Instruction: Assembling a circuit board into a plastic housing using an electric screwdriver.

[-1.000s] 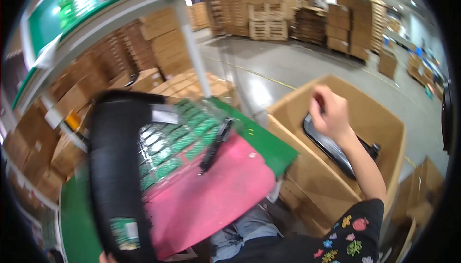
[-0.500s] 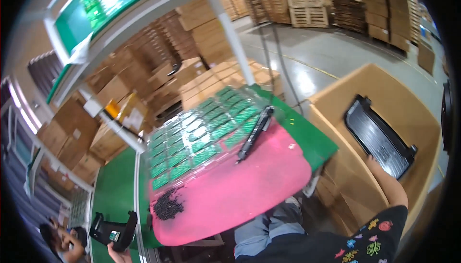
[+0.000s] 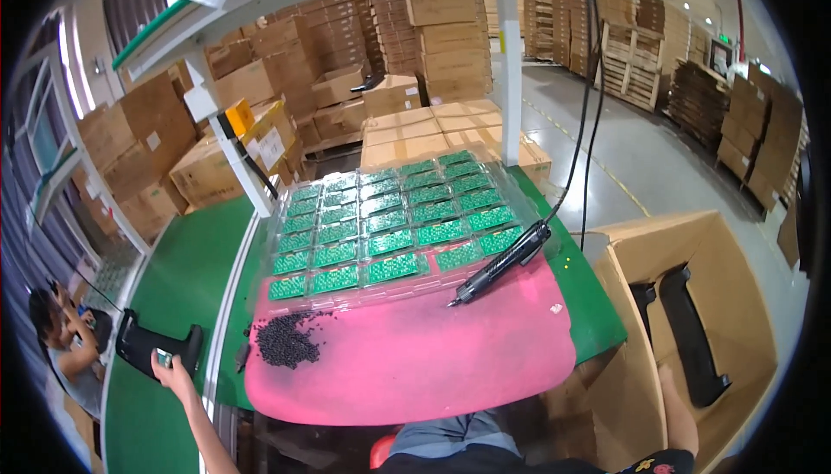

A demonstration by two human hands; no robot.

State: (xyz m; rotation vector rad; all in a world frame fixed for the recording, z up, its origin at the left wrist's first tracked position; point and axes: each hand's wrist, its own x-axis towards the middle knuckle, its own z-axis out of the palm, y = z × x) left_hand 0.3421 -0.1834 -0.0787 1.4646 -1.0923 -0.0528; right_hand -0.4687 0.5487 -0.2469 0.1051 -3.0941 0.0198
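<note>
At nine o'clock from the pink mat [image 3: 415, 361], the person's left hand [image 3: 172, 372] touches the near edge of a black moulded part [image 3: 143, 346], its fingers beside a small green-and-white piece; how firmly they close cannot be told. That part lies on a long green surface [image 3: 199, 249], with a seated co-worker [image 3: 74, 344] just beyond it. At four o'clock, well apart from the left hand, the right hand [image 3: 668, 386] reaches down inside an open carton [image 3: 736, 301], partly hidden by its wall, so its grip cannot be told. A long black part [image 3: 691, 331] stands tilted in the carton near that hand, and a second one [image 3: 642, 301] shows partly behind the wall. The mat lies on a green bench [image 3: 597, 322]. Toward its ten o'clock edge sits a heap of small black pieces [image 3: 287, 341]; at one o'clock a black corded screwdriver [image 3: 504, 264] lies slantwise, tip toward the mat's middle. At twelve, rows of green circuit boards [image 3: 385, 219] fill a clear tray [image 3: 346, 303], with stacked cardboard boxes [image 3: 446, 28] farther off.
</note>
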